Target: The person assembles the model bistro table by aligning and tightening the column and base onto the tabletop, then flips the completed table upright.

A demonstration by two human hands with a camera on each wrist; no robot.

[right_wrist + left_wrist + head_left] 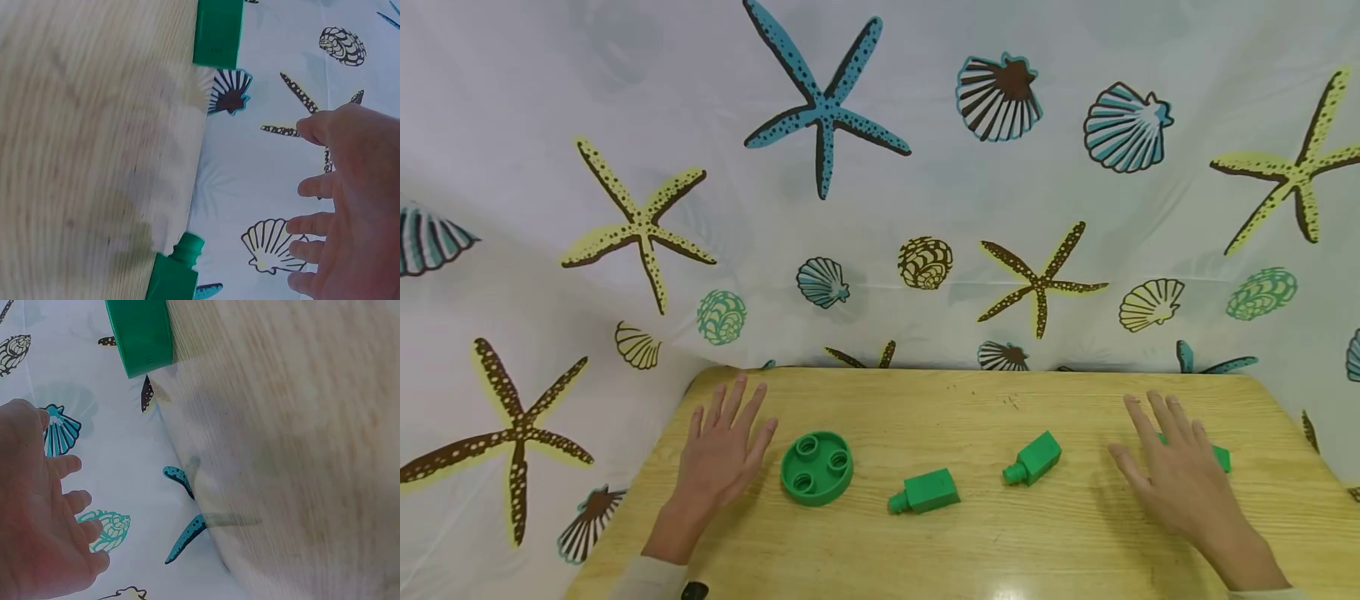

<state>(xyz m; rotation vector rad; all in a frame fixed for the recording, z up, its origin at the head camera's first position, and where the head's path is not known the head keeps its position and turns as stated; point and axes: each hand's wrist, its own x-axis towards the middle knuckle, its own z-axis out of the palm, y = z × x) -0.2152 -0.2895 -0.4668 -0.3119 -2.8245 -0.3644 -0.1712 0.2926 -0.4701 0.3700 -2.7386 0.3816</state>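
On the left of the table, my left hand [718, 454] hovers with its fingers spread and holds nothing. Just right of it lies a round green base [817, 492] with three round sockets. Two green blocks, each with a knobbed peg at one end, lie near the middle: one block [931, 491] left of the other block [1039, 457]. My right hand [1187, 483] is stretched out above a third green block [1222, 457], mostly hidden beneath it. In the right wrist view that hand [350, 200] has straight fingers, with a pegged block [172, 278] below to its left.
The wooden table [970, 550] ends at a white curtain [910, 200] printed with starfish and shells, which hangs behind it and along the left side. A small black object [695, 591] sits by the left sleeve at the near edge.
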